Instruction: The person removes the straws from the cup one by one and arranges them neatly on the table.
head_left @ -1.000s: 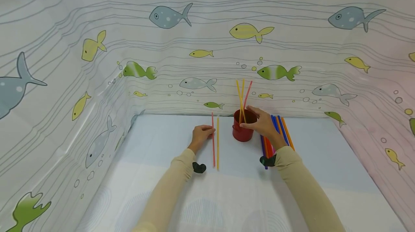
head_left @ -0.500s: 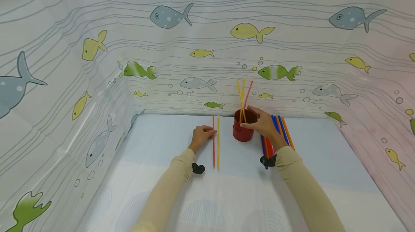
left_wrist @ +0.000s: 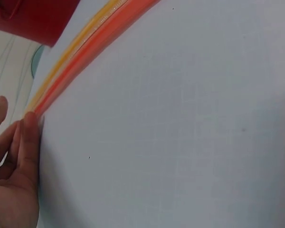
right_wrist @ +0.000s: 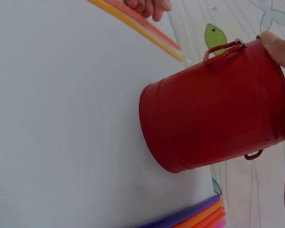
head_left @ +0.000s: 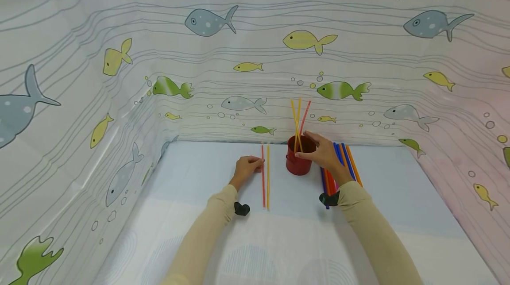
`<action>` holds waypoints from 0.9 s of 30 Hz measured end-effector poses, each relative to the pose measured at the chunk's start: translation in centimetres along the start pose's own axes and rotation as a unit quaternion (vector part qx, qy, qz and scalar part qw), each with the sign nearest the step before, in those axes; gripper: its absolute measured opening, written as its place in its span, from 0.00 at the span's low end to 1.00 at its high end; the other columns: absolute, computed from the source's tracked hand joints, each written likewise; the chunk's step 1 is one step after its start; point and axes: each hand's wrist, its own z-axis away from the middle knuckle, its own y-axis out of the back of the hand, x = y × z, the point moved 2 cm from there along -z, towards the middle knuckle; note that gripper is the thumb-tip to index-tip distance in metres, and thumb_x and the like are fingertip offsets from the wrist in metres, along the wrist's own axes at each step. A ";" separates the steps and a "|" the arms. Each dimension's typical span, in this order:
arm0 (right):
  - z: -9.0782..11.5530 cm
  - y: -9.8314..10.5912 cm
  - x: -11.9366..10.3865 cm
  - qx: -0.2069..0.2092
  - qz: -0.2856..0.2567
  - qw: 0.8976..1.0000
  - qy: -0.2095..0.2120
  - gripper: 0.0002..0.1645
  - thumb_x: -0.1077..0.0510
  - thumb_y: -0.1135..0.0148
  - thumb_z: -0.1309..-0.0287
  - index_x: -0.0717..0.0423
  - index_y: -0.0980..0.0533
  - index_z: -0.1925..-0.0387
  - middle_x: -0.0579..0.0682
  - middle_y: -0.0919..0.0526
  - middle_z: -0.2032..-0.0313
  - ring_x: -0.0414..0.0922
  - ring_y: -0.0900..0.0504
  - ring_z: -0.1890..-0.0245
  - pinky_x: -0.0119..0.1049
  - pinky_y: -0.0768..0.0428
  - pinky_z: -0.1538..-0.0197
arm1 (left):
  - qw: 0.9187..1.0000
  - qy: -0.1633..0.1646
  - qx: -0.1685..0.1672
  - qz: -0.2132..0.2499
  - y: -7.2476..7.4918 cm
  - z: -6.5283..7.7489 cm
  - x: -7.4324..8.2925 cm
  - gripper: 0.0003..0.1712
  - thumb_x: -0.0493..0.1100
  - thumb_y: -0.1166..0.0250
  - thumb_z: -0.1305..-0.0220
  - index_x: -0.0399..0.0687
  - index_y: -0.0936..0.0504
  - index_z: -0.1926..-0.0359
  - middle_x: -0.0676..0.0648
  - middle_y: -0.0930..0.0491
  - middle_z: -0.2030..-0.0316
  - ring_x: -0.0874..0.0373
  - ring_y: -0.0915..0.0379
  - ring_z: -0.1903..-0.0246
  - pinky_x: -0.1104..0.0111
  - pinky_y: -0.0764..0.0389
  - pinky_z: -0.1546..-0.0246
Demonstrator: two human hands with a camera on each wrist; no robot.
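Observation:
My left hand is low over the table, its fingertips at a red straw that lies beside a yellow straw. In the left wrist view the fingers are nearly straight at the straws' end, and the thumb stands apart from them. With thumb and fingers spread across its rim, my right hand holds a small red metal bucket upright. Two yellow straws and one red straw lean out of the bucket. The right wrist view shows its small side handle.
Several thicker sticks in blue, orange, red and pink lie on the table right of the bucket, partly under my right forearm. A fish-printed sheet rises behind and at both sides of the white table.
The red straw on the table has shifted slightly toward me, so its far end is nearly level with the yellow one. My left fingertips drew back a little leftward. The right hand stayed on the bucket.

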 end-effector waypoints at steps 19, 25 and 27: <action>0.2 -0.2 -0.1 0.001 -0.007 1.000 -0.003 0.58 0.41 0.21 0.59 0.52 0.38 0.28 0.51 0.31 0.33 0.55 0.37 0.31 0.55 0.28 0.38 | 0.997 -0.056 0.018 -0.046 -0.3 -0.7 1.8 0.12 0.43 0.30 0.39 0.38 0.13 0.59 0.46 0.14 0.67 0.52 0.17 0.69 0.68 0.15 0.66; 0.0 -0.1 0.0 0.002 -0.004 1.000 -0.004 0.57 0.42 0.21 0.57 0.51 0.38 0.28 0.51 0.32 0.32 0.56 0.38 0.31 0.56 0.28 0.38 | 0.997 -0.070 -0.001 -0.030 -1.3 -1.9 4.7 0.12 0.42 0.30 0.39 0.38 0.13 0.59 0.42 0.14 0.64 0.44 0.16 0.64 0.65 0.15 0.62; 0.0 -0.1 0.1 0.003 -0.002 1.000 -0.004 0.57 0.43 0.21 0.57 0.51 0.38 0.28 0.50 0.32 0.33 0.55 0.37 0.31 0.56 0.28 0.38 | 0.996 -0.079 -0.009 -0.033 -1.7 -2.2 5.9 0.12 0.42 0.30 0.38 0.38 0.14 0.58 0.40 0.14 0.63 0.43 0.16 0.63 0.65 0.15 0.61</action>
